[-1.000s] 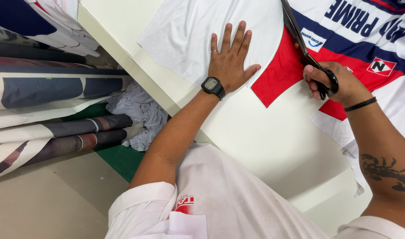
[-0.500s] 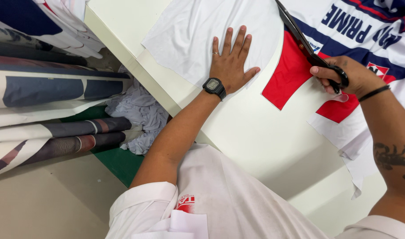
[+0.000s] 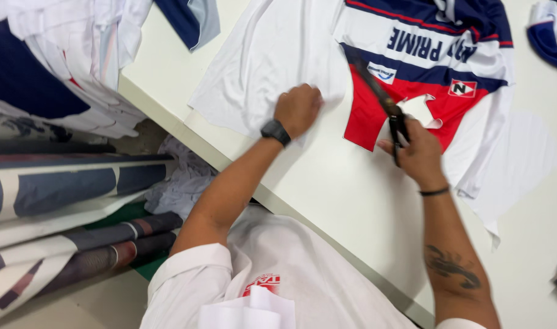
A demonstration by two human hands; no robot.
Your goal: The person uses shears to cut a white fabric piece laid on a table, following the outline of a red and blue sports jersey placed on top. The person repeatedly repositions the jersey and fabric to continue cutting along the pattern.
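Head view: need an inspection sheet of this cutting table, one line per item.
Surface: pale table, bare near the front edge.
Job's things: printed fabric panel, white, navy and red, lying flat; black scissors with blades over the red area.
Clutter: stack of cut fabric pieces at the table's left end; another navy and white piece at top right.
Grippers: left hand bunched on the white fabric, watch on the wrist; right hand holds the scissors' handles.
Cables: nothing seen.
Surroundings: printed fabric rolls lying left of the table; crumpled white scraps below the table edge.
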